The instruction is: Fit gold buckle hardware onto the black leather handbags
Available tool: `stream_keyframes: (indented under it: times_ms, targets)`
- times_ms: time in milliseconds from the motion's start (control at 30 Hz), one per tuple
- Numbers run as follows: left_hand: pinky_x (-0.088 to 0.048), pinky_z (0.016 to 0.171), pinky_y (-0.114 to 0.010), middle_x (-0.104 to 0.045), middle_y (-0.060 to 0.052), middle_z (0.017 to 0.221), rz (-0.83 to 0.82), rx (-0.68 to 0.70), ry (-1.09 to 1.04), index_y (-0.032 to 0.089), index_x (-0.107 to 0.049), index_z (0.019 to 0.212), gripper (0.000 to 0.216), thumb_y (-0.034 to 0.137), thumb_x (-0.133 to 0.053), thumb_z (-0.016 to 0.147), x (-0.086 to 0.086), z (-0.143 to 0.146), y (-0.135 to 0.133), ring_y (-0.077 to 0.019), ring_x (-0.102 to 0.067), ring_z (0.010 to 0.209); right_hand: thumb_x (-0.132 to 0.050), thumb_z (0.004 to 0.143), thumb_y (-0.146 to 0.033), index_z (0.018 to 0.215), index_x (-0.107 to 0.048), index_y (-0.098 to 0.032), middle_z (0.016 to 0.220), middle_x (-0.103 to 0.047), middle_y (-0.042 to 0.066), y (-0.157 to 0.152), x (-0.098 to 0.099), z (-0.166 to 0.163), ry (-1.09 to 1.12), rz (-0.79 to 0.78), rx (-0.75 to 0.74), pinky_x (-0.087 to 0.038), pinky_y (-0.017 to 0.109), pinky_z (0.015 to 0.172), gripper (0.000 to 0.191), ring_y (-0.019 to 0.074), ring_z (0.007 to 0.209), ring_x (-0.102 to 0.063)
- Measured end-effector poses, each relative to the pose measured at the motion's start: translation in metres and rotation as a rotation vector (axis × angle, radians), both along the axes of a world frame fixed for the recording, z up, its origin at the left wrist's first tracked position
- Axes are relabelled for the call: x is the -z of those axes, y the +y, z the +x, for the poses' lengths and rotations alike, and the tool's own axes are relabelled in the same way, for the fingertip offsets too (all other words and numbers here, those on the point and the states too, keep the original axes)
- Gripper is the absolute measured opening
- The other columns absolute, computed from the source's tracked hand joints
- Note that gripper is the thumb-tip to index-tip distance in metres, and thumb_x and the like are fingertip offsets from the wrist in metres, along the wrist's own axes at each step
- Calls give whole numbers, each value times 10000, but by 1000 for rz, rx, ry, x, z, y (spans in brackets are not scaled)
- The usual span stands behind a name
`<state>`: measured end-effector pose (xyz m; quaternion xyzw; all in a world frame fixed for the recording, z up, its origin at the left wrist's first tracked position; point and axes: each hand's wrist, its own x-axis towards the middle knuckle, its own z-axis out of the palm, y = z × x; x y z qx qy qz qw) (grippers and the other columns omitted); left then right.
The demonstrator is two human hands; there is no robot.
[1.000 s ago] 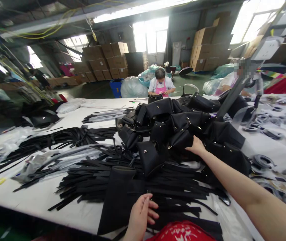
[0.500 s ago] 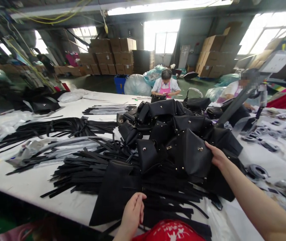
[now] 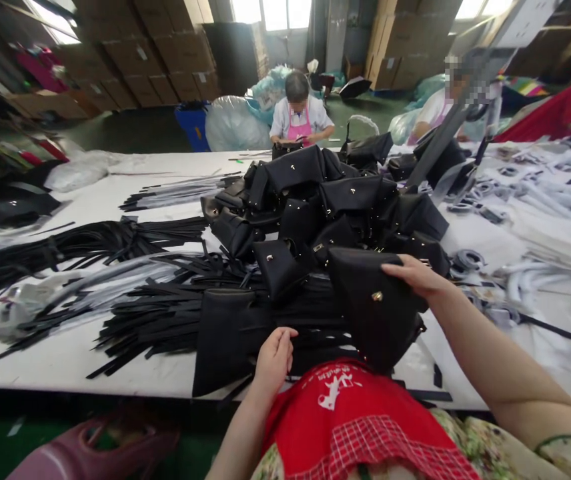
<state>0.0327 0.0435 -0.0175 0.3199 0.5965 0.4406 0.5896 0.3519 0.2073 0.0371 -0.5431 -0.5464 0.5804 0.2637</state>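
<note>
My right hand (image 3: 418, 275) is closed on the top edge of a black handbag (image 3: 360, 317), a gold clasp on its front. The bag hangs tilted above the table edge, close to my red apron. My left hand (image 3: 276, 353) is closed, fingers curled together; whatever it may hold is hidden. Just beside it lies a flat black bag piece (image 3: 223, 340) on a spread of black straps (image 3: 150, 320). Beyond both hands rises a heap of black handbags (image 3: 295, 170) with small gold fittings.
White and grey strips and rolls (image 3: 530, 273) cover the right side of the white table (image 3: 65, 363). A grey post (image 3: 435, 133) stands there. Across the table a person (image 3: 298, 120) in a pink apron works on a bag. A pink plastic stool (image 3: 80, 443) is at lower left.
My right hand has drawn the handbag off the heap toward me. My left hand stays closed beside the flat black piece. The view has tipped downward.
</note>
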Motion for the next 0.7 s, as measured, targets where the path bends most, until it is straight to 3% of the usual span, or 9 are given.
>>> stream_keyframes:
  times_ms: [133,233,333,467,700]
  targets:
    - [-204,344,-165,-319,118,466,-63,-9,20,164,-536,810,539,699,-568,750,13,-8,-12,-34,-285,332,-573,847,-530,673,-677,-148,670,-694,89,-62,-9,-38,-585,374,-606,-460,301,584,433,212,601,-629]
    - [-196,339,-167,-310,117,450,-110,-31,5,175,-507,758,579,754,-522,741,18,-12,-15,-39,-292,316,-496,918,-390,770,-714,-147,737,-716,102,-103,-1,-71,-646,574,-945,-428,297,621,359,209,650,-644]
    - [-202,341,-166,-318,113,450,-141,-59,25,176,-500,754,582,759,-499,750,19,-13,-13,-44,-307,321,-471,933,-321,871,-718,-159,778,-729,88,-122,12,-93,-654,585,-1006,-408,285,625,301,198,670,-656]
    - [-214,348,-166,-343,109,462,-142,-25,100,178,-501,760,527,704,-532,756,17,-13,-2,-48,-318,337,-494,923,-304,842,-708,-146,724,-715,85,-127,26,-104,-668,658,-1010,-378,283,588,278,195,635,-649]
    - [-269,398,-177,-382,90,516,-48,18,233,163,-562,832,392,552,-520,830,8,-16,16,-59,-357,389,-488,823,-100,794,-673,-155,679,-702,53,-137,28,-108,-665,804,-1016,-321,287,510,195,187,554,-642]
